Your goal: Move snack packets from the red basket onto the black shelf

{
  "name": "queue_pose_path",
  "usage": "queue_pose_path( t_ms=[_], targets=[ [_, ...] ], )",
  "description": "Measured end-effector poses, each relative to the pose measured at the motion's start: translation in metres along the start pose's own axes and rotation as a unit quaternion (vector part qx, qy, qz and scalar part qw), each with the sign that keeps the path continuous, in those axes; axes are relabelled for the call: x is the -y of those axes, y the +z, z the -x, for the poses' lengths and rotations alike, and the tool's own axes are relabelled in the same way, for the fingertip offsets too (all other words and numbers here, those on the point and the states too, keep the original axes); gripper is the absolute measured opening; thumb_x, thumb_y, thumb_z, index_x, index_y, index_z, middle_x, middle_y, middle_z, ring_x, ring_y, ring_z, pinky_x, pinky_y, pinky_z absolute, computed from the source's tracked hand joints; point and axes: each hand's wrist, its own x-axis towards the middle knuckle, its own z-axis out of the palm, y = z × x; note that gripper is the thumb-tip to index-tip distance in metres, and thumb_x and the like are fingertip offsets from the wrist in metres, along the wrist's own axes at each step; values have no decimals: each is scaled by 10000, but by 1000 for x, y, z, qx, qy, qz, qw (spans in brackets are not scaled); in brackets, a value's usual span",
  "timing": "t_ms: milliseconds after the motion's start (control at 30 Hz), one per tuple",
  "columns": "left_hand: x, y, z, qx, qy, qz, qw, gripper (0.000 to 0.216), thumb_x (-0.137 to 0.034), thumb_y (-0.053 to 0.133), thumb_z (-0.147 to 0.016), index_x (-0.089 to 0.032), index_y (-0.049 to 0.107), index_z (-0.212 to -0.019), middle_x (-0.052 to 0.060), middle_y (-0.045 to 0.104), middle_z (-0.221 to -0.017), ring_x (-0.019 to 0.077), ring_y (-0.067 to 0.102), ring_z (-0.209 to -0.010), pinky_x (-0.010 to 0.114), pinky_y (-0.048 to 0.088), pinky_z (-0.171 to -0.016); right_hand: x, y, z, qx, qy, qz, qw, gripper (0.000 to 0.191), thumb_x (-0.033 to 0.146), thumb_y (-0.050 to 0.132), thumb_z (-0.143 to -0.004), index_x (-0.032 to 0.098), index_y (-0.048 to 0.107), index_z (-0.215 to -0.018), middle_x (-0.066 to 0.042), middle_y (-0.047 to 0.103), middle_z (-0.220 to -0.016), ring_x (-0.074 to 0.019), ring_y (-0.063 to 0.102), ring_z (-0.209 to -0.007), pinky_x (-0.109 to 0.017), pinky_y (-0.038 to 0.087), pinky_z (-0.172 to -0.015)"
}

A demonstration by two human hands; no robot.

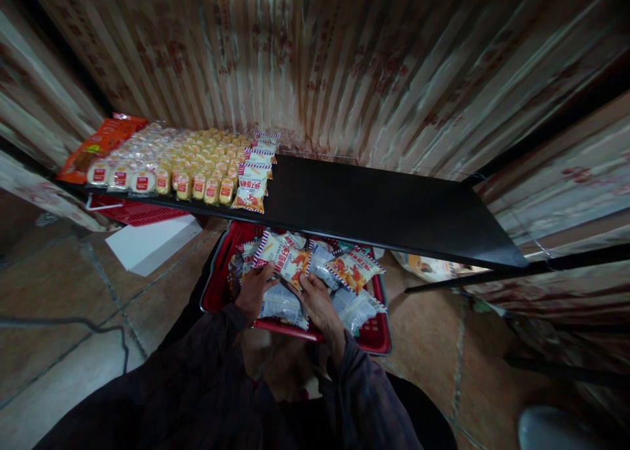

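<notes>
Both my hands reach into a red shopping basket (374, 337) on the floor, filled with several snack packets with red, white and blue striped edges. My left hand (254, 290) grips a packet (268, 250) at the basket's left side. My right hand (315, 298) is closed on another packet (294, 264) with an orange picture in the basket's middle. Above the basket a black shelf (374, 204) carries rows of small yellow wrapped cakes (197, 164) and a short row of the same striped packets (253, 181) beside them.
An orange packet (96, 147) lies at the shelf's far left. Another red basket (130, 212) and a white box (150, 243) sit under the shelf's left end. A patterned wall stands behind. Tiled floor spreads to the left, with a dark cable across it.
</notes>
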Motion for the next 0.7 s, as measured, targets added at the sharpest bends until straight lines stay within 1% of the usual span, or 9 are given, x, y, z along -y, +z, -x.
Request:
queue_pose_path(
  t_ms=[67, 133, 267, 333, 433, 500, 567, 633, 700],
  targets=[
    [-2, -1, -1, -17, -2, 13, 1000, 221, -318, 702, -729, -161, 611, -856, 50, 658, -883, 191, 643, -886, 362, 533, -844, -1, 3, 2, 14, 7, 5, 1000, 340, 402, 828, -591, 238, 677, -848, -12, 725, -942, -191, 669, -914, -351, 544, -853],
    [-4, -4, -2, -26, -7, 25, 999, 171, -270, 688, -728, -176, 595, -838, 35, 653, -886, 172, 644, -855, 352, 536, -839, -2, 4, 2, 23, 13, 15, 1000, 378, 400, 847, -563, 228, 681, -855, -15, 727, -925, -183, 671, -886, -326, 540, -841],
    [-8, -10, -7, -25, -14, 21, 999, 172, -226, 689, -706, -190, 598, -848, 35, 670, -892, 171, 657, -822, 333, 533, -821, 0, 3, 1, 28, 22, 32, 999, 367, 399, 858, -548, 215, 682, -812, -2, 714, -863, -148, 659, -817, -267, 536, -790],
    [-10, -11, -10, -29, -13, 22, 999, 204, -240, 697, -694, -195, 608, -873, 37, 687, -894, 184, 666, -844, 321, 530, -814, 3, -1, -1, 15, 12, 33, 999, 334, 420, 845, -567, 221, 672, -773, 14, 694, -823, -135, 644, -776, -250, 541, -737],
    [-14, -10, -12, -36, -12, 33, 999, 242, -273, 697, -687, -191, 625, -903, 38, 710, -895, 205, 678, -868, 319, 535, -794, 10, -7, -6, -28, -34, 50, 998, 296, 466, 799, -622, 242, 675, -771, 22, 672, -810, -132, 622, -744, -248, 543, -695],
    [-16, -8, -12, -26, -20, 35, 999, 260, -277, 711, -666, -172, 642, -893, 43, 721, -860, 217, 686, -841, 325, 542, -773, 12, -12, -9, -49, -63, 84, 993, 293, 497, 761, -661, 256, 697, -814, 5, 687, -866, -156, 629, -794, -277, 544, -733],
    [-18, -6, -10, -9, -36, 23, 999, 292, -273, 740, -633, -156, 657, -888, 46, 729, -826, 223, 692, -803, 329, 545, -751, 14, -15, -11, -51, -72, 109, 990, 319, 530, 728, -690, 257, 714, -853, -19, 705, -928, -193, 640, -879, -319, 532, -814],
    [-17, -5, -7, 15, -57, 1, 998, 341, -281, 766, -612, -151, 663, -910, 47, 737, -824, 224, 695, -785, 334, 543, -747, 14, -15, -10, -36, -66, 119, 990, 354, 560, 701, -709, 248, 720, -875, -40, 715, -962, -221, 643, -943, -351, 509, -880],
    [-16, -5, -4, 42, -71, -25, 996, 395, -311, 779, -611, -156, 660, -954, 51, 743, -855, 228, 697, -798, 346, 536, -765, 15, -14, -6, -11, -57, 134, 989, 373, 574, 687, -720, 244, 719, -891, -45, 718, -967, -230, 647, -949, -359, 503, -890]
  ],
)
